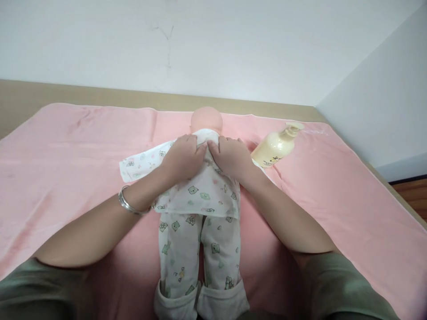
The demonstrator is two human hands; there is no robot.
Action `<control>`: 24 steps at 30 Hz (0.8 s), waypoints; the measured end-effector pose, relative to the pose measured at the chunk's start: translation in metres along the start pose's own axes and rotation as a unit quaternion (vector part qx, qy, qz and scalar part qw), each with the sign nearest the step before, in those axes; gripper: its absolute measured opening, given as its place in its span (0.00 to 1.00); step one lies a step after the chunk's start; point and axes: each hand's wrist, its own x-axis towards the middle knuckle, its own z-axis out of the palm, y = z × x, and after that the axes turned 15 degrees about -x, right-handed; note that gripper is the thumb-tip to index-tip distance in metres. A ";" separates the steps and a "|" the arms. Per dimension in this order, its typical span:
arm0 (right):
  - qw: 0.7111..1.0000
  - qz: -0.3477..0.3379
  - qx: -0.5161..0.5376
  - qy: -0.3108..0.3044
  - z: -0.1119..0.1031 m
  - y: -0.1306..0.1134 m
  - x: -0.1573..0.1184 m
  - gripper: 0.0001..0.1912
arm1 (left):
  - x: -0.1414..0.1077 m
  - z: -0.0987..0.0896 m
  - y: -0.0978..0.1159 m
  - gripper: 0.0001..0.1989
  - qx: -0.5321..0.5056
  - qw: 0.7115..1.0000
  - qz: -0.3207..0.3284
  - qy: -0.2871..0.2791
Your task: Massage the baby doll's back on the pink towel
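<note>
A baby doll lies lengthwise before me, its bald head (207,119) at the far end and no face showing. It wears a white shirt (207,195) with small green animal prints and matching trousers (182,249) with turned-up cuffs. My left hand (187,155) is curled closed over the shirt at the left shoulder, thumb towards the middle below the collar. Mirroring it, my right hand (231,158) closes over the right shoulder, its thumb close to the left one. The left sleeve stretches out flat to the side. My hands and right forearm hide most of the right sleeve.
A pale yellow pump bottle (275,146) lies tilted on the pink sheet (83,151), just beyond my right wrist. The sheet covers a wooden surface (20,100) that meets a white wall (233,49) at the back. Another wall stands at the right.
</note>
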 end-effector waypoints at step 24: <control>0.998 0.003 0.062 -0.024 0.003 0.008 0.011 0.28 | 0.005 0.014 -0.009 0.21 0.029 0.995 0.010 0.093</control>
